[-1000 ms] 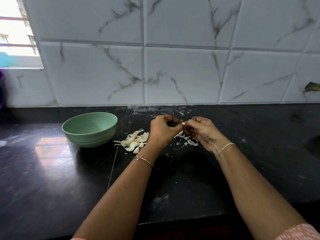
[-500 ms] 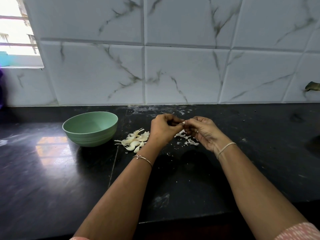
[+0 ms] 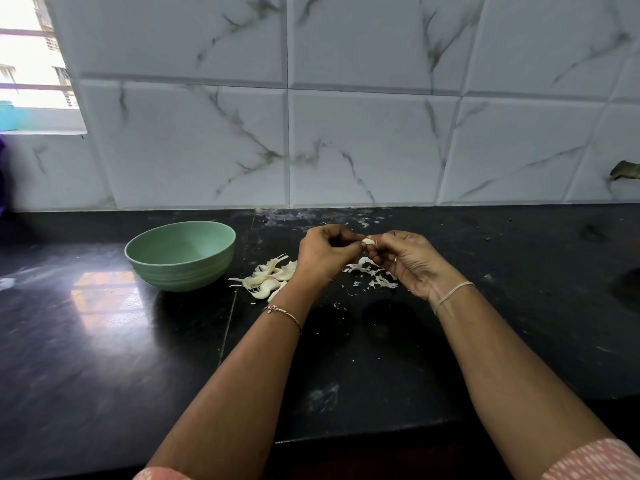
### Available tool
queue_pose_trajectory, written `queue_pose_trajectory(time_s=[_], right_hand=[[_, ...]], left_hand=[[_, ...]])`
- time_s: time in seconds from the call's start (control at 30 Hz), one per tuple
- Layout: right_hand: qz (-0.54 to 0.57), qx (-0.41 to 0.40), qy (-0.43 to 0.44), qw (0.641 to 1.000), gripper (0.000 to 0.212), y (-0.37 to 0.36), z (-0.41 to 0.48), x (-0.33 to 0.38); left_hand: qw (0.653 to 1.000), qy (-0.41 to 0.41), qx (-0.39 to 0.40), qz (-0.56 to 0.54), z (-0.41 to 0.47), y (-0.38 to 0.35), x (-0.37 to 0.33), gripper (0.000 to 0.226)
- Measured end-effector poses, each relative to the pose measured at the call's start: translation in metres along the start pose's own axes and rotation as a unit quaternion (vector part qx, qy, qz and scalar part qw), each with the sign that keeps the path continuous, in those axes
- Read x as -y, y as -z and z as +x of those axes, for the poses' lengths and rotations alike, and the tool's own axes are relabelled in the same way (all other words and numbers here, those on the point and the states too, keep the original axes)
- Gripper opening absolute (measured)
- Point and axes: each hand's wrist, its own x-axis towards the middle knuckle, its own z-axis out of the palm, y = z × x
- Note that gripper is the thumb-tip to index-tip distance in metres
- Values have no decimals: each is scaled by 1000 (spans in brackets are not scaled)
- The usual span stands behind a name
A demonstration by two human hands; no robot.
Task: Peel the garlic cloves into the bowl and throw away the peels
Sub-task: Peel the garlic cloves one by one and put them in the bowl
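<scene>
Above the black counter, my left hand [image 3: 325, 256] and my right hand [image 3: 408, 259] meet fingertip to fingertip, both pinching one small white garlic cloves piece [image 3: 368, 242] between them. A heap of unpeeled cloves [image 3: 266, 280] lies on the counter just left of my left wrist. Thin white peels [image 3: 375, 275] are scattered under and beside my right hand. The green bowl [image 3: 180, 254] stands to the left of the heap; the part of its inside that I see holds nothing.
The black stone counter [image 3: 104, 341] ends at a white marbled tile wall [image 3: 346, 133] close behind my hands. A window [image 3: 31, 64] sits at the far left. Small peel crumbs [image 3: 341, 306] dot the counter below my hands.
My hands stay together in the same spot. The clove between my fingertips shows more white now, and my fingers have shifted slightly around it.
</scene>
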Motion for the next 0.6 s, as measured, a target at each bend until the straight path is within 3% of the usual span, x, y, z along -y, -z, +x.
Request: queue_pose_trajectory(time_s=[0.17, 0.43, 0.6], right_hand=[[-9, 1, 8, 1000, 6, -1, 0, 0], [-142, -36, 84, 986, 9, -3, -1, -4], [-165, -32, 108, 980, 7, -4, -4, -4]], left_hand=[[1000, 3, -6, -11, 0, -1, 1, 7], [998, -15, -47, 37, 0, -4, 1, 7], [996, -37, -55, 56, 0, -4, 1, 8]])
